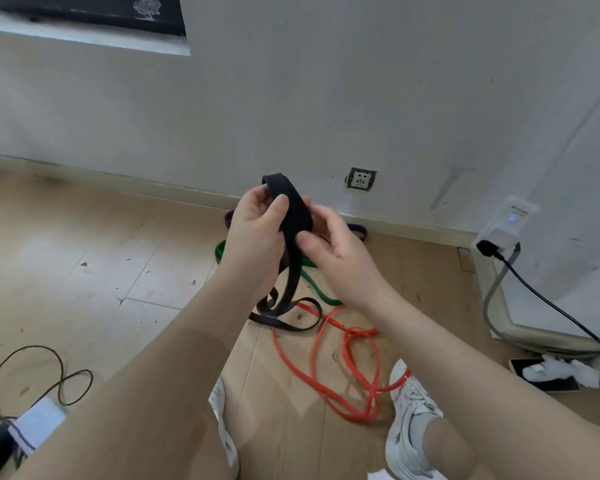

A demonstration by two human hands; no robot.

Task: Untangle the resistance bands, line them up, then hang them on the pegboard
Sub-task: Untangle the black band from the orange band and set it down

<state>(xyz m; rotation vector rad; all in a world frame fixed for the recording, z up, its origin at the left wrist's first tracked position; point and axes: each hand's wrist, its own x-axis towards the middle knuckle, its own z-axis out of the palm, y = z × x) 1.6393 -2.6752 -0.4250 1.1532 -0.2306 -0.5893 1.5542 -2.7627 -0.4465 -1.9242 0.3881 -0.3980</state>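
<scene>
Head view. You are standing over a wooden floor point(84, 258) near a white wall point(291, 98), both hands raised in front of you.

Your left hand point(253, 233) is gripping the black band point(293, 216) near its top fold, thumb pressing on the front face, fingers point(257, 195) wrapping behind and clamping on it. Your right hand point(333, 251) is pinching the same band just beside the left, thumb on the front, fingers curling around the back edge.

The black band is hanging down between your forearms, its lower loops lying on the floor and touching the red band point(347, 362). The red band is lying in loose tangled loops between your shoes point(409, 417), one strand running up to the right shoe.

The green band point(319, 289) is lying on the floor behind your hands, partly hidden. The purple band point(357, 230) is lying beside the baseboard, mostly hidden by your hands.

A wall socket point(361, 179) is sitting low on the wall. A white adapter point(506, 226) with a blue light is sitting at the right, a black cable point(548, 303) plugged below it; its printing is too blurred to read.

A thin brown cord point(32, 372) is looping on the floor at lower left.
</scene>
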